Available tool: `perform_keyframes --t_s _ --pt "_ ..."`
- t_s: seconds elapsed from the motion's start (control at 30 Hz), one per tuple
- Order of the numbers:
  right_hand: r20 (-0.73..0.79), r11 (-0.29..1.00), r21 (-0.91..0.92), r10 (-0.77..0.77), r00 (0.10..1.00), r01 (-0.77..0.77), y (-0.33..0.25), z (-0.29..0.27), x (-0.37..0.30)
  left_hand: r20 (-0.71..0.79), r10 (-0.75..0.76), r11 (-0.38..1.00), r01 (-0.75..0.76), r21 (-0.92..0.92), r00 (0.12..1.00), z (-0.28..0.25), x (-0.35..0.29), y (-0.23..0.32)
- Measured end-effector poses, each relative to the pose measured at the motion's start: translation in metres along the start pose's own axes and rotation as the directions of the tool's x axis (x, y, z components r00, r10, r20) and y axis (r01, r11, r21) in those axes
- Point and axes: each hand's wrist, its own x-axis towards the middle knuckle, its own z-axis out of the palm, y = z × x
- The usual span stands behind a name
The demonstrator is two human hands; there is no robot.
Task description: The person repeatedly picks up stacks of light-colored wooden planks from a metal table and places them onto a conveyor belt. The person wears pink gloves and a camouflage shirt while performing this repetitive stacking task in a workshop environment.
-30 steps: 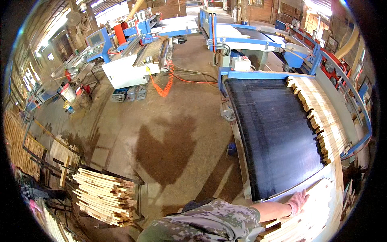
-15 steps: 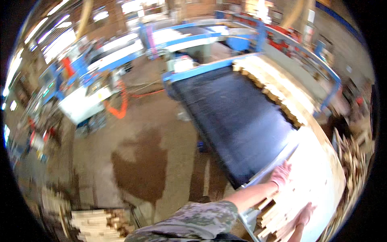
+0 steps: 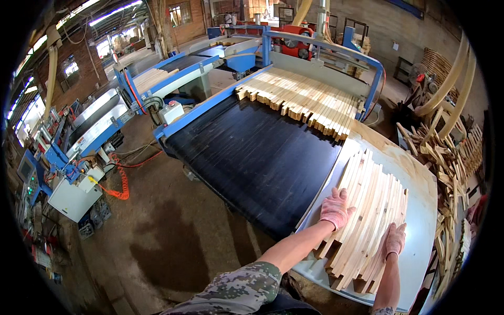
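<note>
A row of pale wooden strips (image 3: 367,205) lies side by side on a smooth light metal tabletop (image 3: 420,184), their near ends uneven. My left hand (image 3: 336,209), in a pinkish work glove, rests with fingers spread on the left edge of the row. Along the right edge lies my gloved right hand (image 3: 395,240), its fingers extended against the outer strips. Neither hand wraps round a single strip. Beyond the tabletop, another row of wooden strips (image 3: 299,97) sits on a black conveyor belt (image 3: 252,157).
A blue frame (image 3: 336,44) spans the belt's far end, with red machinery (image 3: 296,42) behind. Scrap wood (image 3: 441,168) is heaped at the right. At left stands a machine with a white cabinet (image 3: 76,194) and an orange coiled hose (image 3: 121,181) above the brown floor (image 3: 173,241).
The head view has turned toward the right and steadied from blur. Both hands stay at the wooden strips, whose separate pieces now show clearly.
</note>
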Motion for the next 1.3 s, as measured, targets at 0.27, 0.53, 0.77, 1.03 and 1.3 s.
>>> perform_keyframes --t_s 0.27,0.53,0.77,1.03,1.3 --pt "0.010 0.999 -0.024 0.044 0.999 -0.044 -0.009 -0.003 -0.001 0.034 0.001 1.000 0.000 -0.024 0.999 -0.008 0.000 -0.001" --pt "-0.010 1.000 -0.021 0.012 1.000 -0.012 -0.002 0.006 0.006 0.028 0.009 0.999 -0.009 -0.031 1.000 -0.009 0.000 -0.002" --pt "-0.028 0.999 0.012 -0.041 0.999 0.041 0.007 0.007 0.006 -0.015 0.008 1.000 -0.009 -0.023 1.000 -0.004 0.000 -0.001" --pt "-0.013 1.000 0.008 -0.028 1.000 0.028 0.008 0.009 0.009 -0.034 0.011 0.999 -0.012 -0.038 0.999 0.001 0.003 -0.002" --pt "-0.007 0.998 0.055 -0.029 1.000 0.029 0.004 0.011 0.008 -0.067 0.023 0.999 -0.024 -0.026 0.997 0.011 0.005 -0.006"
